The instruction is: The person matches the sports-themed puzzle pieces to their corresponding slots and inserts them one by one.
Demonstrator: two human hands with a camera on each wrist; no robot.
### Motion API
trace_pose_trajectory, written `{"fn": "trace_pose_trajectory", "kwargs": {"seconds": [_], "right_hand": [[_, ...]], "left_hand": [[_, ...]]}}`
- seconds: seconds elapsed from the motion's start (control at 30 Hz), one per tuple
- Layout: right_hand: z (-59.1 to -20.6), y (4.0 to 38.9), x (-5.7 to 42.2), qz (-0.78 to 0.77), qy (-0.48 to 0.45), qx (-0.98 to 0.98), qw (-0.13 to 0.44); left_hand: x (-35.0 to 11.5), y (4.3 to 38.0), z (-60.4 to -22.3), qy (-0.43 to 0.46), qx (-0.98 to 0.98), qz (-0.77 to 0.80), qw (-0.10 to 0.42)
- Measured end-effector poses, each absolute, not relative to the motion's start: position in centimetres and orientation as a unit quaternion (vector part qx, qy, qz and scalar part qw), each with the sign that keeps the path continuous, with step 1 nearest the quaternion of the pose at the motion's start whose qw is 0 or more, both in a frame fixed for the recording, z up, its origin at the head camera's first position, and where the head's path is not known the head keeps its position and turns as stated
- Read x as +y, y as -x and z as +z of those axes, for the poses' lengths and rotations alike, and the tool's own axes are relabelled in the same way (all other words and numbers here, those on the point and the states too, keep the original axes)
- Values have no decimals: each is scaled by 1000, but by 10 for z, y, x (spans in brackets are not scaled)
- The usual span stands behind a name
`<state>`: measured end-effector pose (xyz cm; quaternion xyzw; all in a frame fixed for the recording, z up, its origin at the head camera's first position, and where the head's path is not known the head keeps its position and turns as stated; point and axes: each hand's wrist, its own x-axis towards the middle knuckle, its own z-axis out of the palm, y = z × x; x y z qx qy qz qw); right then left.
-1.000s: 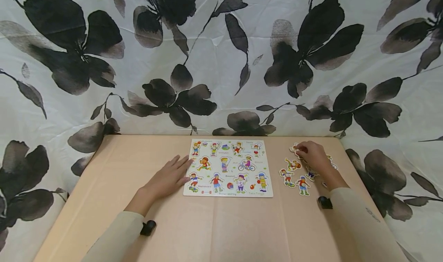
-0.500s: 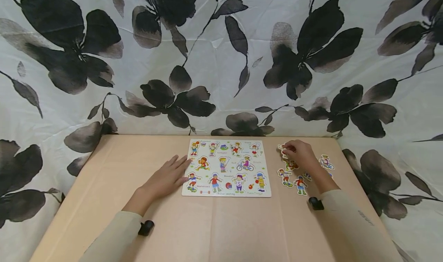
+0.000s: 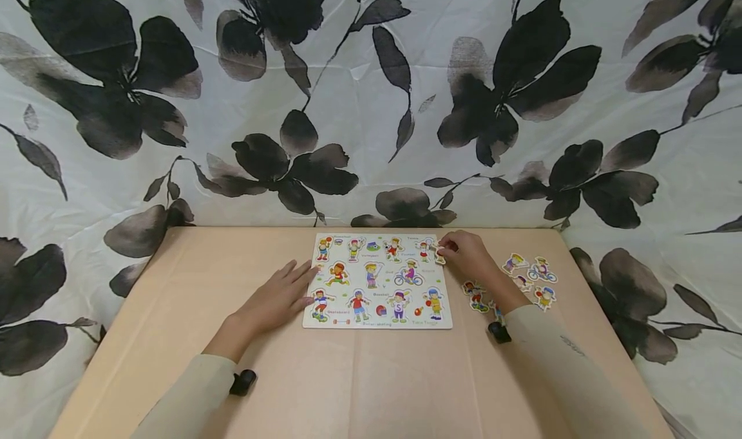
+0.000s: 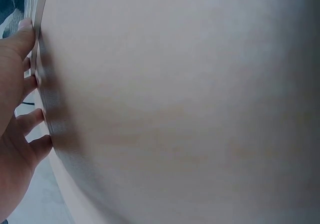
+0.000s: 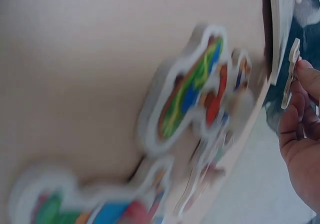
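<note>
A white puzzle board (image 3: 385, 302) printed with children playing sports lies flat near the far edge of the table. At its left edge rests my left hand (image 3: 278, 297), fingers spread and fairly straight, thumb touching the board's side. My right hand (image 3: 468, 253) is at the board's upper right corner. Between thumb and fingers it pinches a puzzle piece (image 3: 440, 256), whose thin edge shows in the right wrist view as a flat wooden piece (image 5: 291, 74). The picture on that piece is mostly hidden by the fingers.
Several loose puzzle pieces lie right of the board, among them a bicycle piece (image 3: 542, 270) and a skateboard piece (image 3: 475, 296). Some are partly under my right forearm. A floral cloth (image 3: 324, 91) hangs behind the table (image 3: 400, 381).
My right hand has moved left from the loose pieces to the board's upper right corner, carrying a puzzle piece. My left hand has stayed at the board's left edge.
</note>
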<state>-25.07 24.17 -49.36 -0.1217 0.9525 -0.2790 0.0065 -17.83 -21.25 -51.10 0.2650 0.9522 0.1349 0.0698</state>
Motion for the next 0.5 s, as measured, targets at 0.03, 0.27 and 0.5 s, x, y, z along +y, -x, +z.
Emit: {"fn": "trace_pose_trajectory", "kwargs": {"seconds": [0.03,0.27,0.5], "right_hand": [[-494,251,238,-278,127,952,6],[-494,253,214,-258,121,958,35],[-495,251,199,-227,114,966,57]], "left_hand": [[-213,178,-511,-265,952,135,70],[-217,177,-510,-273,950,131,72],[-222,173,-509,-278,948,134,76]]}}
